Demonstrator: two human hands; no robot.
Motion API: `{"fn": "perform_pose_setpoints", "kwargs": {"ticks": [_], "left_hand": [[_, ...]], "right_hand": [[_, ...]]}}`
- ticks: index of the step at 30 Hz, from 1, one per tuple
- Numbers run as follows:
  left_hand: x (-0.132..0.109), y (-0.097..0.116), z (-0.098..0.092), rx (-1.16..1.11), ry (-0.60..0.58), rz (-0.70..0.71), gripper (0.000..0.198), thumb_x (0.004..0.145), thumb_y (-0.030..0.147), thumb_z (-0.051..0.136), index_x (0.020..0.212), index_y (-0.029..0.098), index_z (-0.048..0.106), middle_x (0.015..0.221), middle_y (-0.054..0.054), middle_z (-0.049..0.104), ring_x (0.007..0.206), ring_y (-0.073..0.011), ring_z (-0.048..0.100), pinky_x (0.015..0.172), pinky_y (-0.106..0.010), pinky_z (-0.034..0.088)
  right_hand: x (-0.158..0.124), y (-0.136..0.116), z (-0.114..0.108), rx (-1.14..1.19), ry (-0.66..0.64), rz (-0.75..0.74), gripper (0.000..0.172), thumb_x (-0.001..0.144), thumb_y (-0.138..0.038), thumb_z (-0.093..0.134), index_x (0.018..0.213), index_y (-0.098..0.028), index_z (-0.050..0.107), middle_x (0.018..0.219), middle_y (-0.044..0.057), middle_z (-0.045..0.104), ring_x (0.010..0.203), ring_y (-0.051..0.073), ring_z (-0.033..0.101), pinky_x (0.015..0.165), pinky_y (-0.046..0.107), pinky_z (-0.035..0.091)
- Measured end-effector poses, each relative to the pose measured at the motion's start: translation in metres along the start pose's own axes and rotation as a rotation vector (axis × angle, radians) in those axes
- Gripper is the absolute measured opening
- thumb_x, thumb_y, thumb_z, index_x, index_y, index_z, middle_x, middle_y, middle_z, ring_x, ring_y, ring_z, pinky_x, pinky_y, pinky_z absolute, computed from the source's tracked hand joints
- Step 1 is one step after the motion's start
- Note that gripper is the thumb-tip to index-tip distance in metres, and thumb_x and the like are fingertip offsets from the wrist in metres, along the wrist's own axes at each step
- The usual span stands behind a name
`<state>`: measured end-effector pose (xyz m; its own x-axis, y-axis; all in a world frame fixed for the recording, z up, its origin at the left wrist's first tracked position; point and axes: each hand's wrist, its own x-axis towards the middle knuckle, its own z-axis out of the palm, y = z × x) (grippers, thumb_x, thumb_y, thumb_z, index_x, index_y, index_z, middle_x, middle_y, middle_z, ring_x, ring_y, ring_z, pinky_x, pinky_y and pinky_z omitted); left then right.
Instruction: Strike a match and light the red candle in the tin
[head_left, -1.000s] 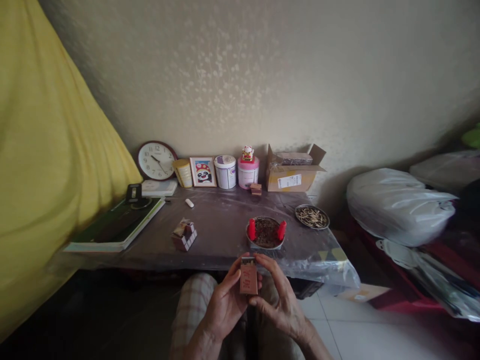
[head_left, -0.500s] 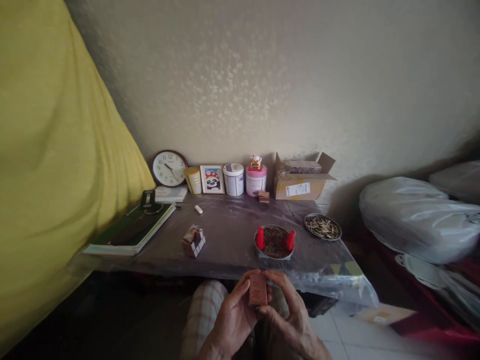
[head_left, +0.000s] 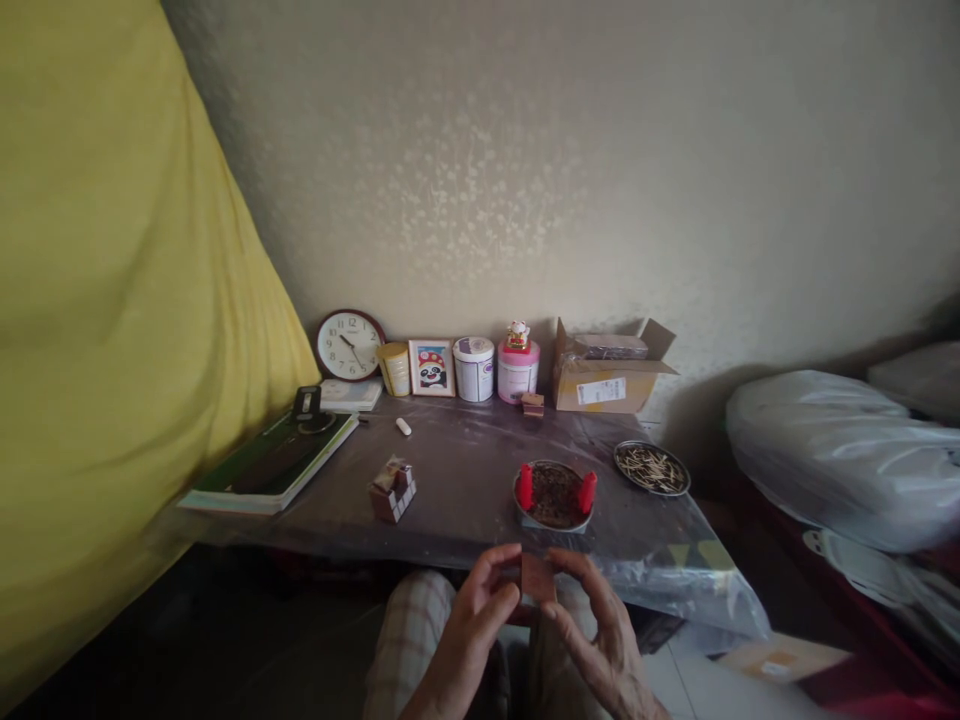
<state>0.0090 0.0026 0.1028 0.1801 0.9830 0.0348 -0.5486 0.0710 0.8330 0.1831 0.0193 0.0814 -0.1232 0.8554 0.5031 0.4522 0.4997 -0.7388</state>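
Observation:
A small brown-red matchbox [head_left: 538, 580] is held over my lap, just off the table's front edge. My left hand [head_left: 480, 615] has its left side between thumb and fingers. Opposite it, my right hand [head_left: 596, 625] grips the right side with thumb and index finger. The face turned up looks plain brown; its lower end lies in shadow. Just beyond the hands stands a round dish [head_left: 555, 526] of dark granular stuff with two red candle-like pieces [head_left: 526, 487] upright in it. Right of that, matchsticks [head_left: 651, 468] fill a metal plate [head_left: 686, 484].
On the plastic-covered table [head_left: 457, 500] are a torn pack of small boxes [head_left: 393, 490], a white oval piece [head_left: 403, 426] and a green book [head_left: 262, 465]. Along the wall stand a clock [head_left: 351, 345], tins [head_left: 474, 370] and an open carton [head_left: 604, 385]. A yellow curtain [head_left: 112, 300] hangs left.
The matchbox has turned, so its red-lettered face no longer shows. My left hand has shifted from under it to its left side. The view has tilted slightly.

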Motion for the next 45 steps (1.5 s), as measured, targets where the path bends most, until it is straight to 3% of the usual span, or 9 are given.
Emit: {"fn": "perform_pose_setpoints", "kwargs": {"ticks": [4, 17, 24, 29, 32, 36, 45], "left_hand": [[-0.002, 0.005, 0.003, 0.124, -0.016, 0.017, 0.032, 0.079, 0.030, 0.070, 0.110, 0.025, 0.066, 0.108, -0.007, 0.072, 0.103, -0.0245, 0.062, 0.091, -0.037, 0.045], [0.000, -0.006, -0.003, 0.193, -0.016, 0.032, 0.028, 0.078, 0.027, 0.070, 0.107, 0.025, 0.067, 0.110, -0.007, 0.071, 0.106, -0.0250, 0.061, 0.093, -0.035, 0.044], [-0.001, -0.003, -0.001, 0.213, 0.041, 0.013, 0.027, 0.074, 0.030, 0.074, 0.099, 0.023, 0.069, 0.100, -0.007, 0.073, 0.098, -0.0245, 0.063, 0.085, -0.033, 0.046], [0.001, -0.001, -0.001, 0.145, 0.113, -0.011, 0.023, 0.075, 0.028, 0.073, 0.097, 0.022, 0.069, 0.102, -0.008, 0.075, 0.099, -0.0242, 0.064, 0.087, -0.033, 0.046], [0.003, -0.004, -0.003, 0.090, 0.122, -0.014, 0.022, 0.079, 0.027, 0.068, 0.100, 0.020, 0.068, 0.104, -0.009, 0.074, 0.103, -0.0250, 0.064, 0.091, -0.036, 0.044], [0.003, -0.006, -0.001, 0.028, 0.123, -0.044, 0.022, 0.080, 0.024, 0.066, 0.101, 0.018, 0.068, 0.109, -0.011, 0.074, 0.107, -0.0264, 0.062, 0.094, -0.039, 0.043], [0.003, 0.000, 0.008, 0.033, 0.098, -0.066, 0.024, 0.081, 0.025, 0.066, 0.104, 0.018, 0.070, 0.113, -0.011, 0.072, 0.112, -0.0277, 0.059, 0.096, -0.039, 0.042]], "right_hand": [[0.000, 0.000, 0.000, 0.028, -0.011, -0.018, 0.034, 0.084, -0.037, 0.065, 0.116, -0.028, 0.059, 0.111, 0.003, 0.069, 0.102, 0.022, 0.067, 0.088, 0.027, 0.054], [-0.005, 0.008, 0.000, 0.039, -0.052, 0.001, 0.037, 0.085, -0.036, 0.064, 0.120, -0.030, 0.055, 0.117, 0.003, 0.066, 0.109, 0.022, 0.063, 0.091, 0.027, 0.053], [-0.006, 0.005, -0.001, 0.188, -0.065, 0.117, 0.037, 0.080, -0.038, 0.069, 0.116, -0.029, 0.062, 0.115, 0.005, 0.068, 0.108, 0.025, 0.064, 0.093, 0.033, 0.052], [-0.002, 0.010, -0.003, 0.607, 0.068, 0.356, 0.032, 0.079, -0.039, 0.072, 0.108, -0.026, 0.067, 0.111, 0.007, 0.072, 0.105, 0.025, 0.067, 0.092, 0.036, 0.054], [0.002, 0.013, -0.006, 0.747, 0.182, 0.465, 0.025, 0.074, -0.035, 0.078, 0.096, -0.024, 0.072, 0.100, 0.005, 0.075, 0.097, 0.022, 0.069, 0.092, 0.033, 0.054], [0.007, 0.013, -0.008, 0.979, 0.290, 0.556, 0.023, 0.066, -0.035, 0.083, 0.084, -0.022, 0.075, 0.087, 0.005, 0.076, 0.080, 0.019, 0.071, 0.079, 0.031, 0.058], [0.011, 0.002, -0.012, 0.982, 0.341, 0.575, 0.024, 0.066, -0.038, 0.083, 0.082, -0.022, 0.075, 0.095, 0.004, 0.074, 0.080, 0.018, 0.069, 0.080, 0.034, 0.057]]}}
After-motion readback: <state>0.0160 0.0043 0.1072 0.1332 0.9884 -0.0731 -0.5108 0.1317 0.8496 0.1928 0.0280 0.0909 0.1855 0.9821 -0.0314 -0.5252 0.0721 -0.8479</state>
